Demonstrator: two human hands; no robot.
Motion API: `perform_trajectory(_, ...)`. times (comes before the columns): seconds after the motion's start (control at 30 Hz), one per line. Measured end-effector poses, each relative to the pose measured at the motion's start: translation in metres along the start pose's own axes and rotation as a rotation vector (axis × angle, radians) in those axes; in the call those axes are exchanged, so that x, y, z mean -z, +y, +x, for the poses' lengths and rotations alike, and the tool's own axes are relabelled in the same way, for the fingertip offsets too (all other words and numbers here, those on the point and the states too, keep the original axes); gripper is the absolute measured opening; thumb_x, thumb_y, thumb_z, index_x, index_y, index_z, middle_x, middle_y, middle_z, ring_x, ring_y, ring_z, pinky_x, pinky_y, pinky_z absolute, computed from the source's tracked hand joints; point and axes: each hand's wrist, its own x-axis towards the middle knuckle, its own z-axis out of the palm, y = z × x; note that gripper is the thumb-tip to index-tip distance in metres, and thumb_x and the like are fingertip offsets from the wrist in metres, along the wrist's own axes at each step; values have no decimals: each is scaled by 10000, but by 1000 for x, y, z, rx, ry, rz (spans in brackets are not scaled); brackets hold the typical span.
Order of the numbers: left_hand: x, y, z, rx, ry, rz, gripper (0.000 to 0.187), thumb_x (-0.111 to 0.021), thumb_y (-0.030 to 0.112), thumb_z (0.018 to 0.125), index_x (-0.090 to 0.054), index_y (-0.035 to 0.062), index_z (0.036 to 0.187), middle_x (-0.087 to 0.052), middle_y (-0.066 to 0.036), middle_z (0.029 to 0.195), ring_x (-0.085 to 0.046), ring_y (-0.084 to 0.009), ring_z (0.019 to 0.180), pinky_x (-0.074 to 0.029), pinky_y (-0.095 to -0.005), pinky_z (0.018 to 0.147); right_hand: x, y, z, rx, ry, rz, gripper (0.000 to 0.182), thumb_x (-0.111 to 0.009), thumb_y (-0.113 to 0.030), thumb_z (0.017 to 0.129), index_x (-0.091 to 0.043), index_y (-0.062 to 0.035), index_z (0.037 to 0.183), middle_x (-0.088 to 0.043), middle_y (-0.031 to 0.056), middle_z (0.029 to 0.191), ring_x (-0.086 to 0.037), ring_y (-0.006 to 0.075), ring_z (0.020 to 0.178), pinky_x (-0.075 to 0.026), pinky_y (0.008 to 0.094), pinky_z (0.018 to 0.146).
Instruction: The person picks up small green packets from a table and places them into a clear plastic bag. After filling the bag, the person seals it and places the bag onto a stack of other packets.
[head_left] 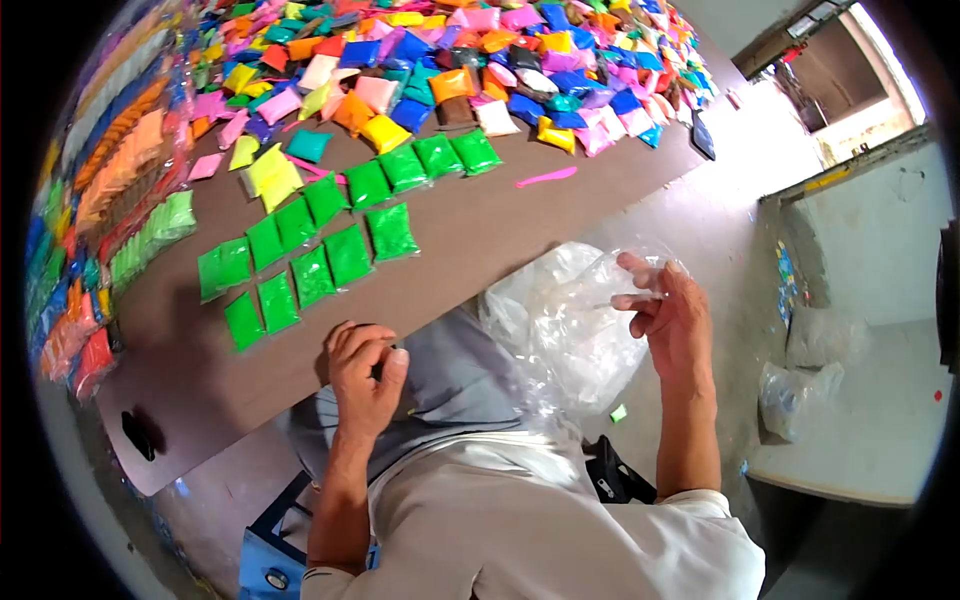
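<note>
My left hand (362, 378) is loosely curled by the table's near edge, thumb apart from the fingers, and nothing shows in it. Close by on the table lie two rows of flat bright green packets (346, 255), side by side. My right hand (675, 320) is raised off to the right, past the table edge. Its fingers have hold of the thin film of a clear plastic bag (585, 320). That bag hangs crumpled beside my lap, and its contents cannot be made out.
Many coloured packets (480, 75) are heaped along the far side of the brown table (480, 225). Bagged packets (130, 160) are stacked at left. A pink plastic strip (547, 177), a phone (703, 135) and a dark object (138, 436) lie near edges. A small green packet (619, 413) is on the floor.
</note>
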Motion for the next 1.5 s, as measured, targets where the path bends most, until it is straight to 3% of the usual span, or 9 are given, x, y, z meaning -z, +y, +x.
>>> perform_trajectory(0.3,20,3,-21,247,-1,-488,378,-568,389,935,-592,14,899,-567,-187,1092,-542,-289,1095,-406,-419,943,-73,10,19,-77,-248,113,368,-503,-364,967,-614,-18,910,-645,185,1151,-710,300,871,-490,290,543)
perform_trajectory(0.47,18,1,-26,214,38,-455,446,-565,465,917,-608,20,927,-535,-197,1175,-548,-298,1079,-411,-431,939,-93,21,33,-143,-283,193,387,-487,-363,976,-580,9,1024,-654,102,957,-694,314,910,-517,341,578)
perform_trajectory(0.63,14,12,-20,161,-2,-201,559,-586,566,867,-625,14,946,-486,-214,1295,-555,-317,1073,-417,-432,957,-113,24,39,-152,-249,189,376,-479,-358,973,-575,-1,1037,-659,111,946,-663,288,963,-522,367,630)
perform_trajectory(0.83,11,18,-13,132,40,-193,605,-592,575,859,-614,-5,1033,-483,-217,1299,-547,-335,1091,-420,-450,962,-124,34,42,-117,-215,106,384,-477,-361,973,-624,-6,996,-674,119,978,-629,220,964,-513,363,701)
perform_trajectory(1.03,7,23,-7,244,51,-212,501,-619,460,890,-586,-21,1024,-501,-225,1264,-525,-354,1125,-414,-446,970,-128,39,32,-32,-242,7,446,-502,-408,958,-665,8,951,-676,129,996,-621,210,970,-509,362,757)
perform_trajectory(1.13,7,23,-4,179,66,-112,449,-621,410,901,-580,-26,1002,-547,-219,1201,-521,-375,1127,-409,-453,969,-126,39,29,-21,-247,-11,466,-508,-420,951,-668,17,964,-674,140,999,-622,221,982,-511,369,783)
perform_trajectory(1.33,18,24,-5,329,96,-94,359,-490,281,984,-587,-61,1027,-594,-238,1095,-531,-385,1117,-410,-437,959,-124,25,16,-21,-233,-7,487,-494,-415,962,-656,43,980,-665,161,1035,-616,236,1008,-508,378,798)
perform_trajectory(1.37,19,16,-10,328,110,-53,354,-430,225,1008,-591,-84,1065,-596,-247,1079,-572,-378,1042,-441,-425,912,-122,22,13,-18,-239,4,490,-493,-416,963,-650,48,989,-661,164,1047,-614,240,1016,-505,383,803)
perform_trajectory(1.5,20,-8,-24,370,131,-65,418,-389,277,1038,-594,-74,1135,-642,-140,998,-645,-215,822,-513,-314,757,-114,14,10,-127,-272,42,503,-508,-450,955,-613,28,1075,-651,164,1092,-597,274,1074,-485,419,833)
